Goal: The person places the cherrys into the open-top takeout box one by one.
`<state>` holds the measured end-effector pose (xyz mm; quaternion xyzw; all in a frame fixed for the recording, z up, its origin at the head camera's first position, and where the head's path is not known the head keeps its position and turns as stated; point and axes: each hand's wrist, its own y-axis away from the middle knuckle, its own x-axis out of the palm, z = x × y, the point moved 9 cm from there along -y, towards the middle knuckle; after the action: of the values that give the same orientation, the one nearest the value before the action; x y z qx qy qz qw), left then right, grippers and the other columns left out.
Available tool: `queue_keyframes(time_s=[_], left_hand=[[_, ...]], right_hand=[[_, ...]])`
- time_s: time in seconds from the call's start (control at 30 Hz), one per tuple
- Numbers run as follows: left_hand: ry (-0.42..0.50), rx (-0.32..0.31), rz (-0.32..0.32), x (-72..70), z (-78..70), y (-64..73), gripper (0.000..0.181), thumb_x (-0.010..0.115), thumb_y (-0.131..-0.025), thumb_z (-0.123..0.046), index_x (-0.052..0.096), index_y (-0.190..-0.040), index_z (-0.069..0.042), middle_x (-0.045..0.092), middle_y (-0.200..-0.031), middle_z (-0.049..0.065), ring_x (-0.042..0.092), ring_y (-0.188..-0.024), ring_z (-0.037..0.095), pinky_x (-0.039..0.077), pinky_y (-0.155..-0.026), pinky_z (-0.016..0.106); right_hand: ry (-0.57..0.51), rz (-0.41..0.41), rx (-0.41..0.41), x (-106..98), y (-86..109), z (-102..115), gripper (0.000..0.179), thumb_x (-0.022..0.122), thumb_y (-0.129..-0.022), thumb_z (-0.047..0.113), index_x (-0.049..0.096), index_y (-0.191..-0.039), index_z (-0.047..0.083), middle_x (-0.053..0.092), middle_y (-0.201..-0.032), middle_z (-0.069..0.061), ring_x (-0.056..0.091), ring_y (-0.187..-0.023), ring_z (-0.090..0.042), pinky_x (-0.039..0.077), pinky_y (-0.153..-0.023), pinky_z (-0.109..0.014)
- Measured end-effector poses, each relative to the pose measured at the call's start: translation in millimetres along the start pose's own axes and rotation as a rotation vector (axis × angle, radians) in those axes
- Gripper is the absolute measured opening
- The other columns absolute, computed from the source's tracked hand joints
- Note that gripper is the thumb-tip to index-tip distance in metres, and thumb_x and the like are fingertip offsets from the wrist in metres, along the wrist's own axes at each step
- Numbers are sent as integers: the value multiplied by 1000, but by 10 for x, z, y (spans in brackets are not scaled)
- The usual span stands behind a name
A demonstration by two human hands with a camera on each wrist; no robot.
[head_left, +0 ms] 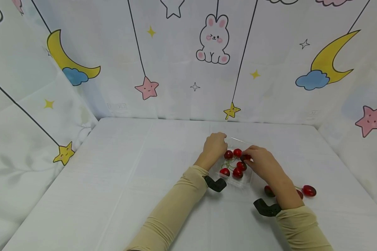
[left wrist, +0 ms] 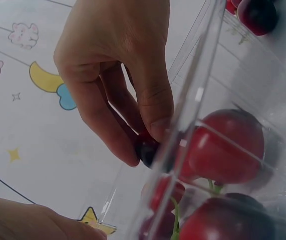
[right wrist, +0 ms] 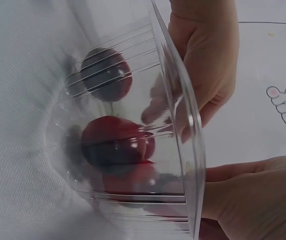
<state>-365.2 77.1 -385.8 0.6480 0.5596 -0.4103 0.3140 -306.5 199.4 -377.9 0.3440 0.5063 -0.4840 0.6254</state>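
A clear plastic box (head_left: 243,183) with several red cherries (head_left: 237,173) inside stands between both hands. At its far left side, my left hand (head_left: 215,145) grips the rim; in the right wrist view its fingers show partly through the clear wall. My right hand (head_left: 265,164) reaches over the box from the right and pinches a dark red cherry (left wrist: 147,151) between thumb and fingers. That cherry is close above the others, partly hidden behind the box wall in the left wrist view. Thin green stems (head_left: 228,164) cross the middle of the box.
More cherries (head_left: 309,190) lie on the white tabletop (head_left: 138,209) to the right of the box, some partly covered by the right forearm. Dark wrist-camera mounts (head_left: 267,208) stick out from both wrists. A printed cloth backdrop (head_left: 182,69) rises behind and beside the table.
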Motion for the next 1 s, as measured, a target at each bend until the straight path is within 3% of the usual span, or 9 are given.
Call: queue_keyframes(time_s=[0.57,0.67,0.8,1.0], left_hand=[[24,0,4,11,7,-6,34,56,-93,-17,62,-127,-13,67,-121,3,56,-71,14,40,-45,19],[18,0,6,12,6,-7,35,56,-93,-17,62,-127,-13,66,-122,2,59,-75,15,44,-49,20],[2,-2,1,9,-2,-7,35,56,-92,-16,62,-127,-15,66,-122,1,67,-91,17,54,-63,26],[-6,-6,3,8,0,-11,35,55,-93,-16,62,-127,-15,66,-123,0,66,-101,19,56,-73,30]], right_hand=[[8,-10,-8,16,2,32,28,73,-80,3,68,-107,2,68,-103,-17,64,-95,-33,52,-86,-49],[11,-17,-14,13,6,37,27,73,-80,3,68,-106,2,69,-101,-16,64,-94,-33,52,-86,-49],[26,-32,-37,17,11,52,27,73,-79,2,69,-105,2,70,-100,-16,64,-93,-32,52,-85,-48],[49,-37,-53,28,6,60,26,73,-79,2,70,-105,1,69,-100,-15,64,-92,-33,52,-84,-48]])
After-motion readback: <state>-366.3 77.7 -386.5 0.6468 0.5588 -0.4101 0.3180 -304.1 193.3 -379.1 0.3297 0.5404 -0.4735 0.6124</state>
